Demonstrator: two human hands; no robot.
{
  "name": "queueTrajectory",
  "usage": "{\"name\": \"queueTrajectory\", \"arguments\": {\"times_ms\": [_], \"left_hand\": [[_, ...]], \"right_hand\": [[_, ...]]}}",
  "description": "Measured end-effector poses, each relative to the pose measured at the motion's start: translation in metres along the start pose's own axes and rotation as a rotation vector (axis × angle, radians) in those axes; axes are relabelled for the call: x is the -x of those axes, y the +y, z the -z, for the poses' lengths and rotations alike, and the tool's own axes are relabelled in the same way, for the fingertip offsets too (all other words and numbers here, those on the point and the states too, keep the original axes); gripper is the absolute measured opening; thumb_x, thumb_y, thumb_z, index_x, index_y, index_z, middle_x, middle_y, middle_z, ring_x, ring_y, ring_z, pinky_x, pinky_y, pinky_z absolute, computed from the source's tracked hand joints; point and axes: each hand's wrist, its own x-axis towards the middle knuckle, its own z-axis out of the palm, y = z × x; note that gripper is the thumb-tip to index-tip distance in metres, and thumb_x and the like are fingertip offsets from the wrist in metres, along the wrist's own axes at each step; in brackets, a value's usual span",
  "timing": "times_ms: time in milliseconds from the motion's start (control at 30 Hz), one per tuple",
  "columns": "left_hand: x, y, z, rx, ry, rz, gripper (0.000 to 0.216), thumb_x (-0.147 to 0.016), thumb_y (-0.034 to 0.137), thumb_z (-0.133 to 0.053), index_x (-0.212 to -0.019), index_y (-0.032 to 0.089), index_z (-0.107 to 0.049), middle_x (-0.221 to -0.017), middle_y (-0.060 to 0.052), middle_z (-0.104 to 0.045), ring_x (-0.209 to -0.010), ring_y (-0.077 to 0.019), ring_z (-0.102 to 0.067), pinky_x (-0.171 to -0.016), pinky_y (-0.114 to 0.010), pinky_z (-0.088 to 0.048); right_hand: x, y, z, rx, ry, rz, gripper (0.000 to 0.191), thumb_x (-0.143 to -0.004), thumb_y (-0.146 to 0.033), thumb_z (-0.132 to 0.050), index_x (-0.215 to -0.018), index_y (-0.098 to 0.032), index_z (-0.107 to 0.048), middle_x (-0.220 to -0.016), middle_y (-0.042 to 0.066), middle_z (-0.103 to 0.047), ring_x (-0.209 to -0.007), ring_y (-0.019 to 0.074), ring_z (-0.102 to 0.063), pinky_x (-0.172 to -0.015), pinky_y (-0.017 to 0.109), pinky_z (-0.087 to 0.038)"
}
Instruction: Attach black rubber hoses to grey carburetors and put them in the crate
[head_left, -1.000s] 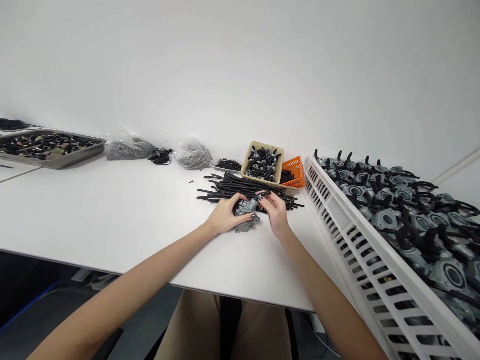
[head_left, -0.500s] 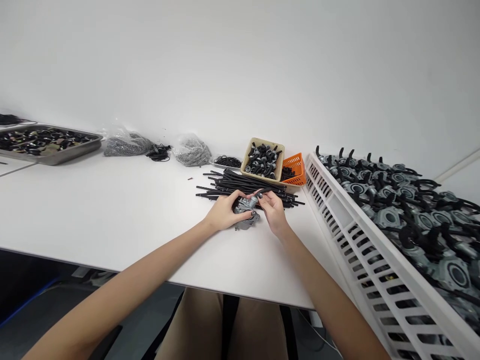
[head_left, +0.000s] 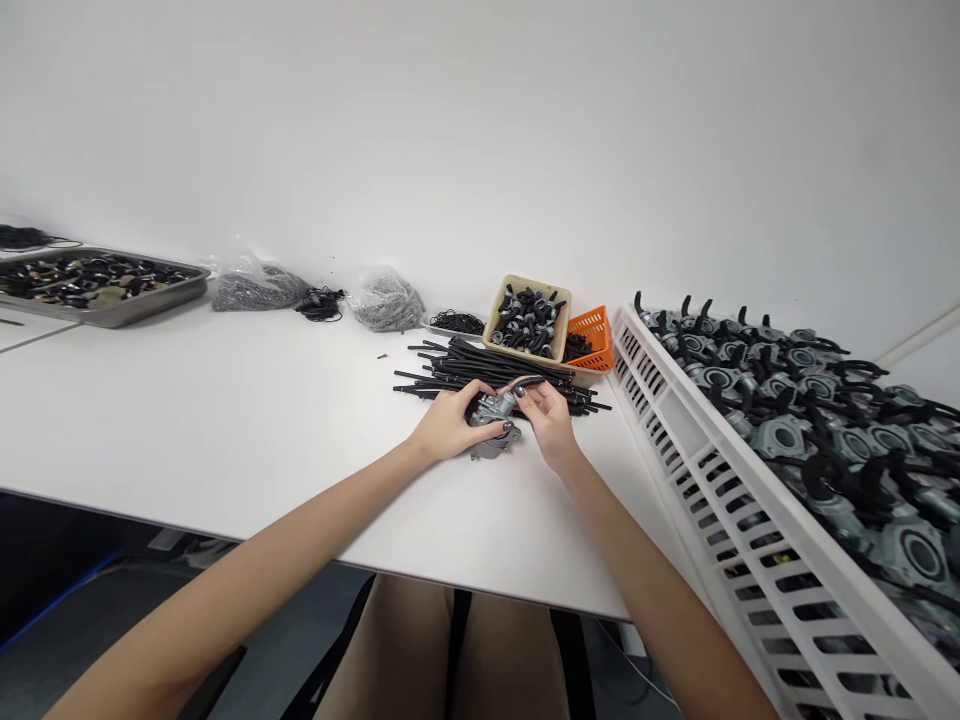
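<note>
A grey metal carburetor (head_left: pixel 489 442) is held just above the table's front half. My left hand (head_left: pixel 447 424) is closed around its left side, thumb across the front. From its upper right rises a metal cap (head_left: pixel 507 403) with a black rubber boot (head_left: pixel 532 381) that bends to the right. My right hand (head_left: pixel 550 424) pinches the cap where the boot joins it; the fingers behind are partly hidden. Right behind both hands lies a bundle of black rubber tubes (head_left: pixel 480 362).
At right stands a white slotted crate (head_left: pixel 701 455) full of similar carburetors. A cream bin (head_left: pixel 564 343) of capped boots and an orange basket (head_left: pixel 598 330) sit behind the tubes. Along the wall are bags of small parts (head_left: pixel 386 300) and a metal tray (head_left: pixel 154 300).
Both hands keep their hold on the carburetor and cap, with barely any shift in the fingers. The whole view has shifted very slightly.
</note>
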Motion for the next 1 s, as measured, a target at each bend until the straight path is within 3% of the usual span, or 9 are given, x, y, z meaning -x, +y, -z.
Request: {"name": "queueTrajectory", "arguments": {"times_ms": [200, 533, 767, 1000], "left_hand": [[0.0001, -0.0005, 0.0003, 0.018, -0.001, -0.01, 0.047, -0.076, 0.054, -0.067, -0.109, 0.022, -0.057, -0.082, -0.001, -0.073, -0.068, -0.019, -0.065, -0.067, -0.028, -0.048], [0.0001, 0.0002, 0.0015, 0.016, -0.011, -0.018, 0.048, -0.077, 0.056, -0.066, -0.109, 0.021, -0.058, -0.08, -0.001, -0.072, -0.067, -0.0184, -0.065, -0.067, -0.028, -0.048], [0.0, -0.0002, 0.0012, 0.027, -0.01, -0.008, 0.048, -0.076, 0.056, -0.066, -0.108, 0.022, -0.058, -0.084, -0.001, -0.073, -0.07, -0.0189, -0.066, -0.07, -0.029, -0.049], [0.0001, 0.0008, 0.0014, 0.026, -0.008, -0.003, 0.048, -0.076, 0.055, -0.066, -0.109, 0.021, -0.059, -0.08, -0.001, -0.072, -0.067, -0.0187, -0.064, -0.068, -0.028, -0.047]], "right_hand": [[-0.001, -0.0006, 0.0036, -0.013, -0.034, -0.043, 0.028, -0.076, -0.045, -0.073, -0.091, -0.023, -0.064, -0.088, 0.005, -0.075, -0.084, 0.02, -0.069, -0.081, 0.036, -0.054], [-0.0023, 0.0033, 0.0035, 0.008, 0.055, -0.094, 0.033, -0.07, -0.047, -0.077, -0.085, -0.021, -0.064, -0.081, 0.003, -0.072, -0.081, 0.0185, -0.068, -0.083, 0.036, -0.054], [-0.0018, -0.0021, 0.0003, 0.095, 0.079, -0.004, 0.024, -0.07, -0.038, -0.078, -0.077, -0.021, -0.062, -0.077, -0.001, -0.063, -0.073, 0.0135, -0.06, -0.075, 0.03, -0.053], [-0.0013, 0.0004, -0.0008, 0.089, 0.093, -0.047, 0.029, -0.069, -0.042, -0.079, -0.088, -0.021, -0.07, -0.086, 0.003, -0.069, -0.076, 0.0151, -0.062, -0.077, 0.032, -0.053]]}}
